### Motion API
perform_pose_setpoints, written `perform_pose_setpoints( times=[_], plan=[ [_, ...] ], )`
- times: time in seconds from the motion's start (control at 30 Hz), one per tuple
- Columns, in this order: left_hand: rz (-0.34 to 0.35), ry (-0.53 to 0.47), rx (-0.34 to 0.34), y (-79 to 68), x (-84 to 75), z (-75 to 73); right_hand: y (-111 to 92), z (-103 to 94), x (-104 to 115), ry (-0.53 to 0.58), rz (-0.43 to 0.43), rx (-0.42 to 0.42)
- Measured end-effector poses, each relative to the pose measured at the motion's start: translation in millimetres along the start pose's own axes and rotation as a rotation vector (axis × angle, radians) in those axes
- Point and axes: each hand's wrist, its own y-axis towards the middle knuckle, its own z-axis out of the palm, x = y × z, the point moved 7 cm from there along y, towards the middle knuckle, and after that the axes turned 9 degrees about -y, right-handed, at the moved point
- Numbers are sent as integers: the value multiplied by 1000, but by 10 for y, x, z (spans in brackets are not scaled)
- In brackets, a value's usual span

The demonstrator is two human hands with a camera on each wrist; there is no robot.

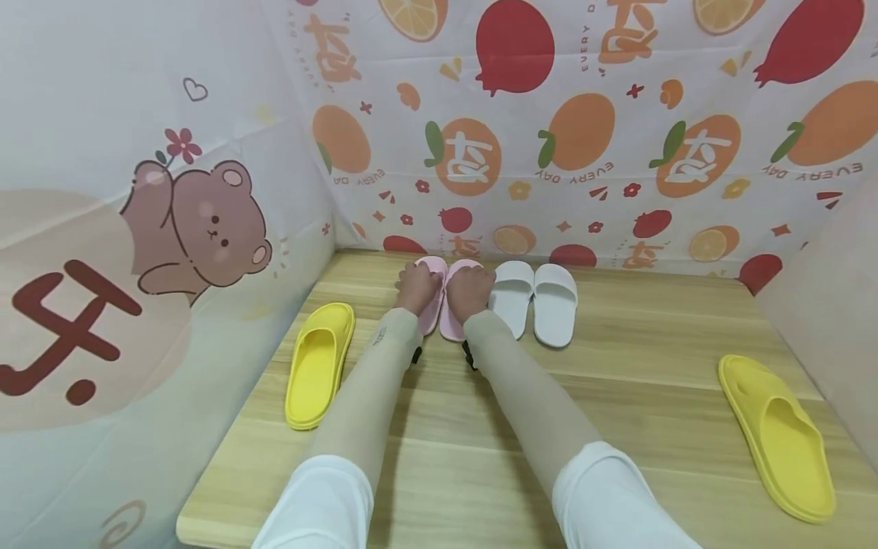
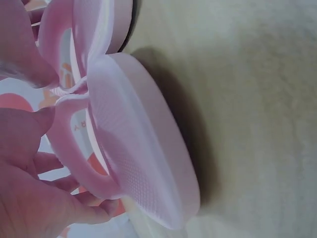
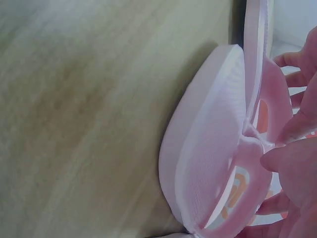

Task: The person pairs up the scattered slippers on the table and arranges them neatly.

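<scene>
Wooden tabletop (image 1: pixel 617 427), pink slippers (image 1: pixel 430 319) with long axes and toes toward the wall (image 1: pixel 617 221), left fingers (image 2: pixel 89 214) and right fingers (image 3: pixel 272 204) pinching straps (image 2: pixel 72 156)

pale wall cloth (image 1: pixel 75 130) with a printed cartoon bear (image 1: pixel 218 221) at left, white fruit-print cloth (image 1: pixel 517 156) across the top, plain pale wall (image 1: pixel 833 305) at right, possibly fabric too, wood-grain tabletop (image 1: pixel 658 328) filling the lower middle, soft light

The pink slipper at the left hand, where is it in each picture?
Head: near the middle, the left pink slipper, partly covered by the left hand.
Left wrist: the lower slipper, near the middle.
Right wrist: the upper slipper, cut off at the top.
Shared landmark: the right pink slipper.
</scene>
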Motion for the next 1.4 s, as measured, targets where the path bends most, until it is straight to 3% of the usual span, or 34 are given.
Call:
perform_pose_setpoints(
  times=[0.23, 0.43, 0.6, 0.9, 1.17, 1.4],
  plan=[
    [-12, -30, 19, 22, -24, 30, -15, -23, -75, 29, -20, 15],
    [8, -77, 70, -36, -8, -36, -37, -29, -160, 61, -31, 13],
    [15, -60, 87, -103, 9, -51, -41, 6, -184, 57, -61, 46],
    [144, 127, 55, -179, -87, -199, -72, -17, -305, 139, -54, 53],
    [176, 230, 74, -326, -107, -435, -241, -171, -652, 198, -55, 14],
    [168, 419, 25, -560, 143, -760, -420, -197, -1158, 189, -53, 20]
  ],
)
